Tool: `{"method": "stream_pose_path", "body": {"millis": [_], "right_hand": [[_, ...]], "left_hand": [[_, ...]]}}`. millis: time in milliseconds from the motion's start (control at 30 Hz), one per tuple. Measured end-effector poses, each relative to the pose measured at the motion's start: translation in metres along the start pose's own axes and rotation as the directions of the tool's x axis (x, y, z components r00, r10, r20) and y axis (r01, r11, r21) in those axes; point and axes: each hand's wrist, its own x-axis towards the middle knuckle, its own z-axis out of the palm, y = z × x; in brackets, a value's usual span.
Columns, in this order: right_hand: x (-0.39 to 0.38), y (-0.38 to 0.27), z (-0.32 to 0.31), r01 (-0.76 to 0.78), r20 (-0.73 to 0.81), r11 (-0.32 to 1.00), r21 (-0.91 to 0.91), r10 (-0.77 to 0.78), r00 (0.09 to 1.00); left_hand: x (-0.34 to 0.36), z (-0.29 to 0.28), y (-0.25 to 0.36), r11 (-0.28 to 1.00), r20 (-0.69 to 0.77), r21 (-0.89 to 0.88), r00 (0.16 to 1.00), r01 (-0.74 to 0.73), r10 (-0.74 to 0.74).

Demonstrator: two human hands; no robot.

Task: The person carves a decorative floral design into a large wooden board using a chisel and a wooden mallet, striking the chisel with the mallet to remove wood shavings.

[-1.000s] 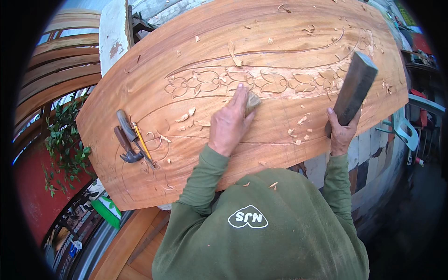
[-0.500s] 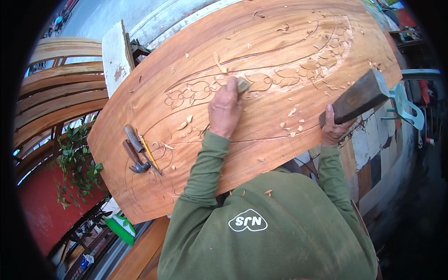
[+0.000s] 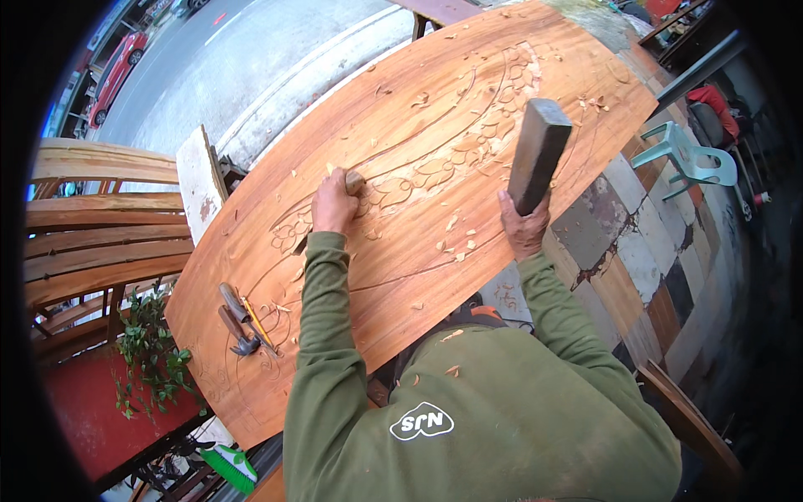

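My left hand [image 3: 334, 203] is closed round the wooden handle of a carving chisel [image 3: 356, 182], low over a broad reddish-brown wooden panel [image 3: 393, 289]. Most of the tool is covered by my fingers, and where its edge meets the wood is hidden. Under and beyond this hand runs a carved band of leaves and flowers [image 3: 435, 171]. My right hand [image 3: 525, 227] grips the lower end of a heavy dark wooden mallet [image 3: 540, 155], held nearly upright above the panel's near right edge, apart from the chisel.
On the panel's left end lie a claw hammer [image 3: 242, 339], another handled tool [image 3: 233, 303] and a yellow pencil [image 3: 257, 322]. Wood shavings [image 3: 456, 247] are scattered about. Slatted wooden furniture [image 3: 109, 226] and a leafy plant [image 3: 155, 356] stand left, a pale green plastic chair [image 3: 686, 159] right.
The mallet has swung from leaning right to nearly upright. My left hand still grips the chisel by the carved band. The whole view has shifted, showing more street and tiled floor.
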Motion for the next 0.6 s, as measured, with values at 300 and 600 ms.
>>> {"method": "stream_pose_path", "body": {"millis": [300, 600], "right_hand": [[0.002, -0.006, -0.005, 0.371, 0.205, 0.917, -0.147, -0.338, 0.918], [-0.002, -0.019, -0.012, 0.641, 0.4, 0.756, -0.131, -0.551, 0.732]], "left_hand": [[-0.099, -0.062, 0.097, 0.962, 0.5, -0.052, 0.841, 0.269, -0.208], [-0.219, -0.105, 0.187, 0.95, 0.483, 0.005, 0.831, 0.311, -0.275]]}}
